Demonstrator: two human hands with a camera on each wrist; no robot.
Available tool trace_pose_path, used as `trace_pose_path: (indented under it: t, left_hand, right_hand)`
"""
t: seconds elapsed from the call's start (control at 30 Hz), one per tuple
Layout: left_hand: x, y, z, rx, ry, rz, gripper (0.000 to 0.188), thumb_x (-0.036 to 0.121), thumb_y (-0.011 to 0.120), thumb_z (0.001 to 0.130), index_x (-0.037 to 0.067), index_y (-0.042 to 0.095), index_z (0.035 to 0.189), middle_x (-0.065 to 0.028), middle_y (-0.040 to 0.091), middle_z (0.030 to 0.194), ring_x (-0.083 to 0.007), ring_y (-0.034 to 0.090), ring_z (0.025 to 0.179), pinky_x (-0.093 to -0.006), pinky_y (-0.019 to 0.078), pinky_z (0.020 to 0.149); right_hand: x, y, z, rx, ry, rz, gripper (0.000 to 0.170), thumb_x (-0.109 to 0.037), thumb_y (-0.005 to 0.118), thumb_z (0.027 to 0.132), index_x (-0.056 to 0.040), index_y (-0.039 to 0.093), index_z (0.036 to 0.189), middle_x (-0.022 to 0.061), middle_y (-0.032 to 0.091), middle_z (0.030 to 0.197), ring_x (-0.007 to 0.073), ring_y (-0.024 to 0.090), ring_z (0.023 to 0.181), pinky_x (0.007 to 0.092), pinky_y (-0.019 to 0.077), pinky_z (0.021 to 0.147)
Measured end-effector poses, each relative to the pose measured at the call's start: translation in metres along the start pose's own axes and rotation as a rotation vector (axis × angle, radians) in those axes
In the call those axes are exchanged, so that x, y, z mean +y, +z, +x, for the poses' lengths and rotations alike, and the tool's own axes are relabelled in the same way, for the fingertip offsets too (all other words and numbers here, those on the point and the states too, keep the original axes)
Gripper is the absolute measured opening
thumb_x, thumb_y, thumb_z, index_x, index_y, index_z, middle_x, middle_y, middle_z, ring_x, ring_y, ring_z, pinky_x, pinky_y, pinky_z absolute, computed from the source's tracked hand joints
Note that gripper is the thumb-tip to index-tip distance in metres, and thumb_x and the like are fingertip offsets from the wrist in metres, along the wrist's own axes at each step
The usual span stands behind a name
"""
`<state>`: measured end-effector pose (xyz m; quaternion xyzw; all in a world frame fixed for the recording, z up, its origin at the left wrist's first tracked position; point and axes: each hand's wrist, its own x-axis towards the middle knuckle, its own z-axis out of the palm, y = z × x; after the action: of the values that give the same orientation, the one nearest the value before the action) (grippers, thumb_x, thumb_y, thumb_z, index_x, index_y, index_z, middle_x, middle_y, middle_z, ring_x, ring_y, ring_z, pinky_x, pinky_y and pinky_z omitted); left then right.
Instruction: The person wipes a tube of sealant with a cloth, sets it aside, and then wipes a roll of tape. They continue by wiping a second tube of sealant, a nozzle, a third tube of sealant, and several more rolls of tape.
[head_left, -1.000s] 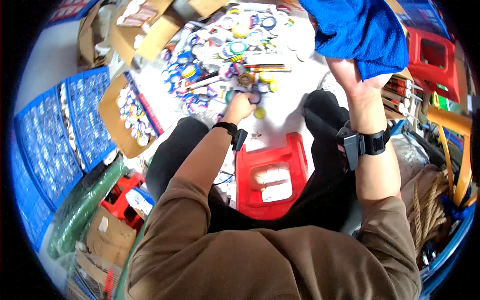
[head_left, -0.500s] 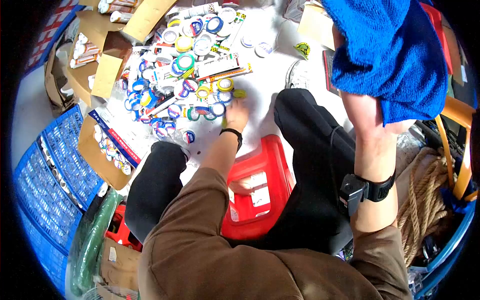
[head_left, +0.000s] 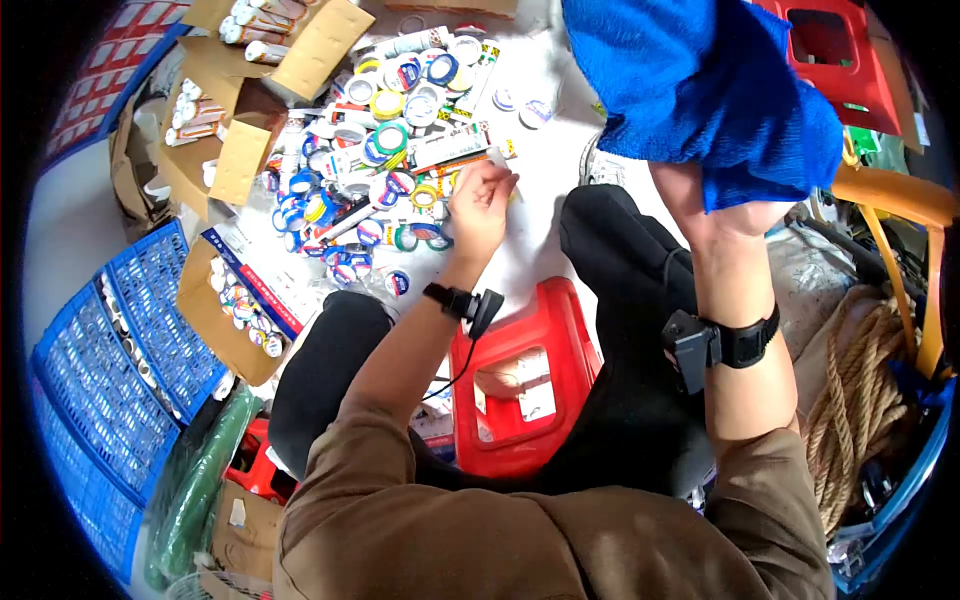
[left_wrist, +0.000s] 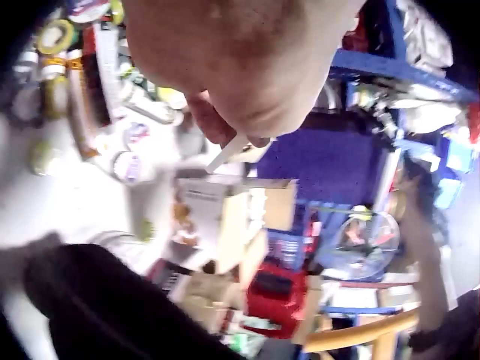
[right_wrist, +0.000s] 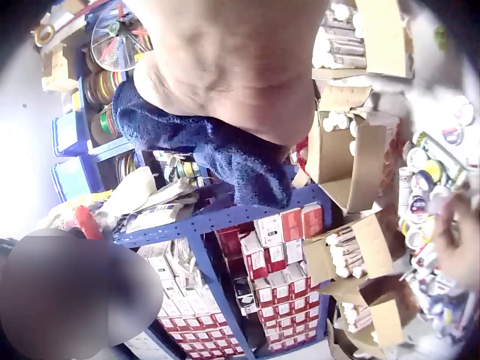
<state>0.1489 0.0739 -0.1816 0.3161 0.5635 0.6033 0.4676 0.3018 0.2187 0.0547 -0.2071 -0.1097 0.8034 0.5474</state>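
Raised at the upper right of the head view, my right hand (head_left: 722, 208) grips a blue cloth (head_left: 700, 90) that covers its fingers. In the right wrist view the cloth (right_wrist: 217, 154) hangs from the right hand (right_wrist: 232, 75). My left hand (head_left: 481, 208) is over the near right edge of a pile of tape rolls (head_left: 388, 104), fingers bent. The left wrist view shows the left hand (left_wrist: 240, 67) pinching a small white strip (left_wrist: 226, 153); its fingertips are partly hidden.
A red stool (head_left: 550, 440) stands between the knees. Open cartons (head_left: 320, 50) and a box of small rolls (head_left: 215, 325) lie left of the pile. Blue crates (head_left: 95, 400) are at far left, coiled rope (head_left: 850, 400) and an orange frame (head_left: 890, 195) at right.
The left hand has come up from the rolls at the pile's near edge, its fingers now bent upward. The right hand still holds up the cloth, which sits further left in view than half a second ago.
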Motion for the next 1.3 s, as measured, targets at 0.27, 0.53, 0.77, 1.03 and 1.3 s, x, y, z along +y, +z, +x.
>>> trace_pose_path:
  t: [0.27, 0.53, 0.77, 1.03, 1.3]
  left_hand:
    - [0.208, 0.040, 0.002, 0.015, 0.297, 0.082, 0.018, -0.010, 0.059, 0.087, -0.006, 0.062, 0.104, -0.0045, 0.063, 0.093, -0.0105, 0.059, 0.081, -0.0225, 0.0472, 0.075]
    - [0.214, 0.079, -0.065, 0.013, 0.463, 0.336, 0.057, 0.006, 0.065, 0.091, -0.006, 0.037, 0.138, -0.0190, 0.039, 0.141, -0.0252, 0.041, 0.130, -0.0391, 0.0337, 0.108]
    - [0.232, 0.095, -0.072, 0.310, 0.792, 0.772, 0.061, 0.028, 0.056, 0.097, -0.002, 0.026, 0.142, -0.0195, 0.031, 0.141, -0.0276, 0.033, 0.130, -0.0424, 0.0254, 0.110]
    - [0.273, 0.118, -0.028, 0.138, 0.566, 0.330, 0.070, 0.045, 0.035, 0.105, 0.000, 0.007, 0.150, -0.0207, 0.023, 0.151, -0.0285, 0.032, 0.135, -0.0417, 0.0253, 0.114]
    - [0.269, 0.144, -0.051, 0.079, 0.191, -0.080, 0.074, 0.062, 0.025, 0.100, 0.009, 0.022, 0.152, -0.0165, 0.039, 0.146, -0.0276, 0.044, 0.132, -0.0418, 0.0326, 0.113]
  right_hand:
    - [0.066, 0.019, -0.026, -0.139, -0.123, -1.005, 0.033, -0.019, 0.061, 0.097, 0.0002, 0.054, 0.123, 0.0087, 0.064, 0.109, 0.0122, 0.059, 0.097, 0.0281, 0.0489, 0.089]
    - [0.035, 0.053, -0.037, 0.303, 0.024, -1.189, 0.067, -0.061, 0.038, 0.100, -0.0007, 0.061, 0.080, 0.0003, 0.053, 0.063, 0.0096, 0.046, 0.062, 0.0311, 0.0411, 0.057]
    - [0.056, 0.044, -0.047, 0.027, -0.182, -0.547, 0.054, -0.054, 0.049, 0.098, -0.0007, 0.058, 0.102, 0.0059, 0.063, 0.091, 0.0112, 0.056, 0.085, 0.0285, 0.0477, 0.079]
    - [0.019, 0.048, -0.068, -0.115, 0.034, -0.092, 0.039, -0.022, 0.065, 0.096, -0.0006, 0.048, 0.122, 0.0059, 0.063, 0.104, 0.0137, 0.061, 0.096, 0.0304, 0.0517, 0.088]
    - [0.011, 0.052, -0.074, 0.094, -0.297, -0.740, 0.053, -0.050, 0.056, 0.097, -0.0004, 0.052, 0.115, 0.0113, 0.065, 0.100, 0.0173, 0.063, 0.092, 0.0314, 0.0504, 0.083]
